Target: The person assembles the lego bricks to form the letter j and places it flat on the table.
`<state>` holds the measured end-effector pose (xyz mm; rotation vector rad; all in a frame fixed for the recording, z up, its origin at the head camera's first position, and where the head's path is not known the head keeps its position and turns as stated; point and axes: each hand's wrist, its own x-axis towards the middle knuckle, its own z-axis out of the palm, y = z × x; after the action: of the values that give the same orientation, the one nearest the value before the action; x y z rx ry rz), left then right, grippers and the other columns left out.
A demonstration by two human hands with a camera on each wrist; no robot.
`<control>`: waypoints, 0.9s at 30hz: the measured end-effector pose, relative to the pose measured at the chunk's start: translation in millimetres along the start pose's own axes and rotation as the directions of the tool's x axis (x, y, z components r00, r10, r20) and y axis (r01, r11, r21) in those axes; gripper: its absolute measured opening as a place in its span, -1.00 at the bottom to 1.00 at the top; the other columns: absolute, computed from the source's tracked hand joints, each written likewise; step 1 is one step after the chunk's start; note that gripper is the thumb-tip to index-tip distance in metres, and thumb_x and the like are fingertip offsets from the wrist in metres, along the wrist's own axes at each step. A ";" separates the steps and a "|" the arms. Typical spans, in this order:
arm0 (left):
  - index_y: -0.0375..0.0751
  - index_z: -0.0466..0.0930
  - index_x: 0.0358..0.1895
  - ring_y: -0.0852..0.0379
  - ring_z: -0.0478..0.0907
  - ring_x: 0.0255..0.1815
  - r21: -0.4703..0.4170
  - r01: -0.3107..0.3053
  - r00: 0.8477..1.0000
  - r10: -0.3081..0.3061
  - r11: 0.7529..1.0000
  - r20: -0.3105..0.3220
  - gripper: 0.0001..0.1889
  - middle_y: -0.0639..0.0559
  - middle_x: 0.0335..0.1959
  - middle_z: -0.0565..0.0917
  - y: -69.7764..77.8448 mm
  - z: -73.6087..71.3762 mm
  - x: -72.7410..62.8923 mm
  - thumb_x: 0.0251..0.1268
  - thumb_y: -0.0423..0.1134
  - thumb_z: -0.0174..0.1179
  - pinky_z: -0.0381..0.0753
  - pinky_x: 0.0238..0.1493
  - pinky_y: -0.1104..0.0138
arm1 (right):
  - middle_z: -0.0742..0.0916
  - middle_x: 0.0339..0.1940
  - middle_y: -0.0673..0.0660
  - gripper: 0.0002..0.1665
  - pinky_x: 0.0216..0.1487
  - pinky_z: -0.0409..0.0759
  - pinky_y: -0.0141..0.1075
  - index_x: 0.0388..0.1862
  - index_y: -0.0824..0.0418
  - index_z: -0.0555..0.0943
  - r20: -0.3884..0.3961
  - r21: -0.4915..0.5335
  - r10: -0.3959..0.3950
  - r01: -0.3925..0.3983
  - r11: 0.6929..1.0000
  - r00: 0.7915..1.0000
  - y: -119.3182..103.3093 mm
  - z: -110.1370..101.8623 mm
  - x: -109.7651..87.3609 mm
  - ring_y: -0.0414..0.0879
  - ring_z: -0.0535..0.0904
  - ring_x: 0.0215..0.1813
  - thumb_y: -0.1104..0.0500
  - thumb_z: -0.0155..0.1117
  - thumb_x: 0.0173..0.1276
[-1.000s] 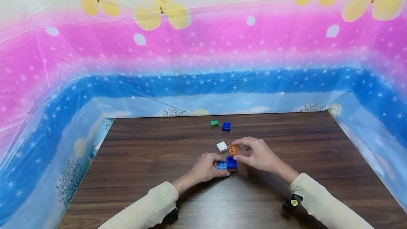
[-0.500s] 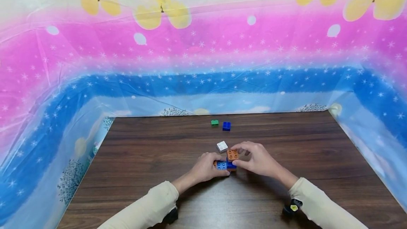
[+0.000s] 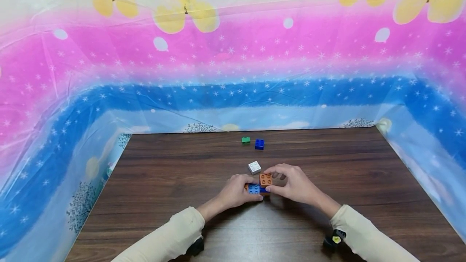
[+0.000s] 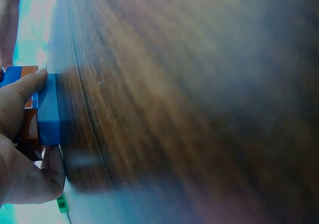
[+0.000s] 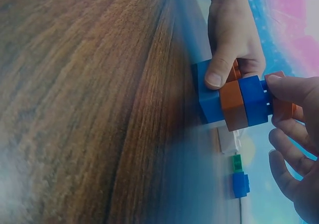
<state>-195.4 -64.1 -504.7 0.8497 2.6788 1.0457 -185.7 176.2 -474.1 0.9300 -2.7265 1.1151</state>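
Now my right hand (image 3: 293, 182) is pinching an orange brick (image 3: 265, 179). My left hand (image 3: 234, 192) is gripping the stack (image 5: 233, 107) below.

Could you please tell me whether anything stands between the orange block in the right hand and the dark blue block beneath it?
Nothing visible does: the right hand pinches the orange block just above the dark blue block, whose studs show between them in the right wrist view.
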 end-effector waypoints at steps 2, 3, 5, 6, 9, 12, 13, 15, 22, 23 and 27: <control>-0.13 0.76 0.11 0.25 0.62 -0.18 0.005 0.000 1.000 0.000 1.000 -0.002 -0.50 0.02 -0.05 0.77 -0.6 0.3 0.0 0.15 0.03 0.52 0.54 -0.12 0.37 | 0.73 -0.10 -0.14 -0.53 -0.15 0.63 -0.30 0.14 -0.01 0.69 0.000 -0.003 -0.006 0.006 1.000 1.000 1.1 1.1 -0.5 -0.17 0.66 -0.11 -0.07 0.52 0.29; -0.13 0.76 0.11 0.24 0.62 -0.17 0.008 -0.001 1.000 0.001 1.000 -0.003 -0.50 0.02 -0.05 0.77 -0.8 0.4 0.1 0.15 0.03 0.52 0.55 -0.10 0.35 | 0.73 -0.10 -0.14 -0.53 -0.15 0.63 -0.30 0.14 -0.01 0.69 0.001 -0.004 -0.009 0.009 1.000 1.000 1.6 1.7 -0.6 -0.18 0.66 -0.11 -0.07 0.52 0.29; -0.12 0.76 0.11 0.22 0.63 -0.15 0.010 -0.002 1.000 0.002 1.000 -0.004 -0.51 0.03 -0.06 0.77 -1.3 0.7 0.2 0.15 0.04 0.52 0.56 -0.09 0.33 | 0.73 -0.10 -0.15 -0.53 -0.15 0.63 -0.31 0.15 -0.01 0.69 0.000 -0.007 -0.017 0.017 1.000 1.000 2.5 2.8 -1.0 -0.21 0.65 -0.12 -0.07 0.52 0.30; -0.12 0.76 0.10 0.22 0.63 -0.15 0.013 -0.002 1.000 0.003 1.000 -0.004 -0.51 0.04 -0.06 0.77 -1.5 0.8 0.3 0.15 0.04 0.52 0.56 -0.08 0.32 | 0.73 -0.10 -0.15 -0.53 -0.15 0.63 -0.31 0.15 -0.01 0.69 -0.001 -0.008 -0.020 0.020 1.000 1.000 2.8 3.3 -1.1 -0.22 0.65 -0.12 -0.07 0.52 0.30; -0.10 0.76 0.10 0.21 0.64 -0.14 0.013 -0.003 1.000 0.003 1.000 -0.004 -0.51 0.04 -0.06 0.77 -1.8 1.2 0.5 0.15 0.05 0.52 0.57 -0.08 0.32 | 0.73 -0.11 -0.16 -0.53 -0.16 0.63 -0.31 0.15 -0.01 0.69 -0.002 -0.005 -0.018 0.018 1.000 1.000 3.1 4.0 -1.6 -0.24 0.64 -0.12 -0.07 0.52 0.30; -0.10 0.77 0.10 0.22 0.63 -0.16 0.012 -0.002 1.000 0.002 1.000 -0.004 -0.52 0.04 -0.07 0.77 -2.1 1.5 0.7 0.15 0.04 0.52 0.57 -0.09 0.33 | 0.73 -0.12 -0.17 -0.53 -0.16 0.63 -0.31 0.15 -0.02 0.69 -0.002 0.007 -0.003 0.003 1.000 1.000 3.2 4.1 -2.3 -0.24 0.64 -0.13 -0.07 0.53 0.29; -0.10 0.77 0.10 0.23 0.63 -0.17 0.011 -0.002 1.000 0.002 1.000 -0.004 -0.52 0.04 -0.08 0.77 -2.3 1.5 1.0 0.15 0.04 0.52 0.57 -0.10 0.34 | 0.73 -0.12 -0.17 -0.53 -0.16 0.63 -0.31 0.14 -0.03 0.69 -0.001 0.011 0.001 -0.001 1.000 1.000 3.3 4.0 -2.3 -0.23 0.64 -0.13 -0.07 0.53 0.29; -0.10 0.77 0.09 0.24 0.62 -0.18 0.011 -0.002 1.000 0.003 1.000 -0.004 -0.52 0.04 -0.08 0.77 -2.8 1.5 1.6 0.15 0.04 0.52 0.56 -0.13 0.35 | 0.73 -0.12 -0.17 -0.53 -0.16 0.63 -0.31 0.14 -0.03 0.69 -0.001 0.019 0.007 -0.007 1.000 1.000 3.7 3.9 -2.2 -0.22 0.65 -0.13 -0.08 0.53 0.29; -0.10 0.76 0.10 0.27 0.61 -0.22 0.006 0.000 1.000 0.000 1.000 0.000 -0.53 0.04 -0.07 0.77 -3.0 0.8 1.6 0.16 0.03 0.51 0.56 -0.18 0.38 | 0.74 -0.14 -0.18 -0.57 -0.20 0.64 -0.32 0.09 -0.03 0.71 -0.009 0.038 -0.004 0.004 0.999 1.000 5.7 5.5 -1.1 -0.23 0.65 -0.16 -0.05 0.54 0.27; -0.10 0.76 0.10 0.26 0.61 -0.21 0.009 0.002 1.000 -0.002 1.000 0.001 -0.52 0.03 -0.07 0.77 -2.8 0.7 1.4 0.16 0.04 0.51 0.56 -0.17 0.38 | 0.74 -0.14 -0.19 -0.58 -0.20 0.65 -0.33 0.08 -0.04 0.71 -0.010 0.043 -0.005 0.005 0.999 1.000 5.9 5.7 -1.0 -0.24 0.65 -0.16 -0.05 0.55 0.27; -0.11 0.76 0.11 0.26 0.60 -0.21 0.013 0.013 1.000 -0.013 1.000 0.004 -0.50 0.03 -0.05 0.77 -1.3 0.2 0.8 0.16 0.05 0.51 0.55 -0.17 0.39 | 0.73 -0.15 -0.21 -0.62 -0.22 0.65 -0.33 0.04 -0.05 0.73 -0.013 0.058 -0.013 0.013 0.998 1.000 6.9 6.5 -1.0 -0.25 0.63 -0.18 -0.02 0.56 0.26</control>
<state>-196.6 -64.3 -505.6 0.8341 2.6869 1.0237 -187.6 176.3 -483.5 0.9430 -2.6873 1.2003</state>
